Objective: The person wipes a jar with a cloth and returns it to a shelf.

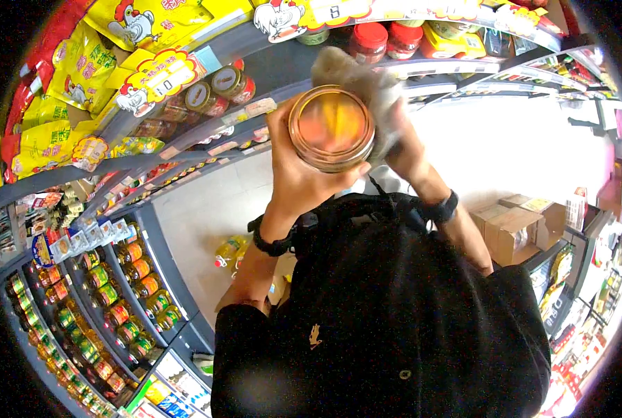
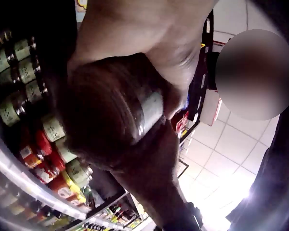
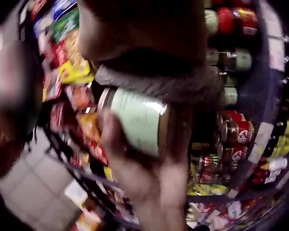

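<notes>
A glass jar [image 1: 332, 129] with a pale green label [image 3: 137, 120] is held up before the shelf, its round end toward the head camera showing blurred orange and yellow. My left hand [image 1: 300, 174] grips it round its side, thumb along the near edge. In the right wrist view that left hand [image 3: 144, 178] comes from below, fingers around the jar. My right hand [image 1: 406, 150] holds a fluffy grey cloth [image 1: 387, 104] against the jar's far side. The cloth [image 3: 159, 84] lies along the jar in the right wrist view and partly hides the right fingers.
Close in front runs a shelf [image 1: 276, 66] with jars [image 1: 233, 83], red-lidded jars [image 1: 368, 42] and yellow packets [image 1: 81, 66]. Racks of bottles [image 1: 137, 268] stand at the left. An opened cardboard box [image 1: 520, 226] sits at the right. Oil bottles [image 1: 229, 249] stand on the tiled floor.
</notes>
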`<state>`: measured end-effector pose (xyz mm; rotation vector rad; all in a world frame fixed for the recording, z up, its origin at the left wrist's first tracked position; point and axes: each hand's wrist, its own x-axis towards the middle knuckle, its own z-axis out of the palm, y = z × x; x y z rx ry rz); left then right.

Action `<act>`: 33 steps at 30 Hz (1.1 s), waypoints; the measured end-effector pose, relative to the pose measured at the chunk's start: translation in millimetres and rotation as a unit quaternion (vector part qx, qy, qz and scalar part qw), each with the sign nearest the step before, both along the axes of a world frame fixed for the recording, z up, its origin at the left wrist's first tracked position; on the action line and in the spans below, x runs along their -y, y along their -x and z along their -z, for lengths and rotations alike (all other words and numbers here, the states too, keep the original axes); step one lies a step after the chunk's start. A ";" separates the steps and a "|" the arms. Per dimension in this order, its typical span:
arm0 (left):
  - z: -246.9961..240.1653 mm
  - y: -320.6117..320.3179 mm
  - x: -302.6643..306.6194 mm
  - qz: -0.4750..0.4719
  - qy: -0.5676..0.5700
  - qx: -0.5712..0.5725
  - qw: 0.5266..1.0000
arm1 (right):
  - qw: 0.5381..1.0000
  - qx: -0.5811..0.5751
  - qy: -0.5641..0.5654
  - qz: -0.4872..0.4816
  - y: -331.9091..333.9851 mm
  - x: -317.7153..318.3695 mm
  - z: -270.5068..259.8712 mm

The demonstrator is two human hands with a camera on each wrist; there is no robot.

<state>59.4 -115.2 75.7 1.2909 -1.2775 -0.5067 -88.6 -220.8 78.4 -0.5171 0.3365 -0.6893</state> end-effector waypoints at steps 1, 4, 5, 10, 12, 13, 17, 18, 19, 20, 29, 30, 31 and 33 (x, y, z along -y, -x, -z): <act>1.9 4.0 2.8 0.002 0.007 -0.060 0.998 | 0.976 -0.065 0.202 0.047 -0.3 -6.4 -5.7; -9.9 12.5 4.9 0.012 0.021 -0.075 0.997 | 0.881 -0.152 0.422 0.148 4.0 -22.6 -14.6; -13.7 13.5 3.0 0.014 0.023 -0.065 0.997 | 0.892 -0.151 0.390 0.170 3.1 -28.2 -15.0; -24.0 13.9 -2.9 0.042 0.094 0.080 0.992 | 0.961 -0.141 0.178 0.155 -0.8 -25.3 -30.9; -45.1 9.8 1.5 0.112 0.109 0.205 0.966 | 0.991 -0.122 -0.036 -0.036 0.8 -6.5 -17.0; -50.2 10.1 1.6 0.140 0.129 0.229 0.955 | 0.995 -0.059 -0.056 -0.054 3.2 -0.1 10.7; -35.7 1.9 6.2 0.121 0.158 0.177 0.964 | 0.982 -0.184 0.026 0.017 4.7 -15.9 -30.0; -35.8 0.4 4.2 0.104 0.145 0.185 0.966 | 0.983 -0.183 0.029 0.015 5.3 -19.9 -31.0; -32.6 0.6 4.0 0.070 0.151 0.190 0.967 | 0.976 -0.181 0.062 0.105 6.0 -21.7 -30.5; -29.0 1.8 3.1 0.037 0.156 0.194 0.968 | 0.960 -0.179 0.092 0.194 8.9 -25.1 -30.4; -14.2 31.1 19.9 -0.133 0.180 0.174 0.959 | 0.679 -0.404 0.559 0.252 -2.7 -28.4 -68.8; -16.3 29.9 15.1 -0.147 0.182 0.221 0.947 | 0.678 -0.434 0.549 0.226 -1.2 -25.3 -70.1; -19.5 29.2 11.8 -0.124 0.183 0.226 0.949 | 0.710 -0.439 0.514 0.198 -1.0 -21.2 -73.4; -22.6 27.0 3.8 -0.082 0.155 0.253 0.951 | 0.768 -0.406 0.468 0.164 0.8 -1.7 -60.1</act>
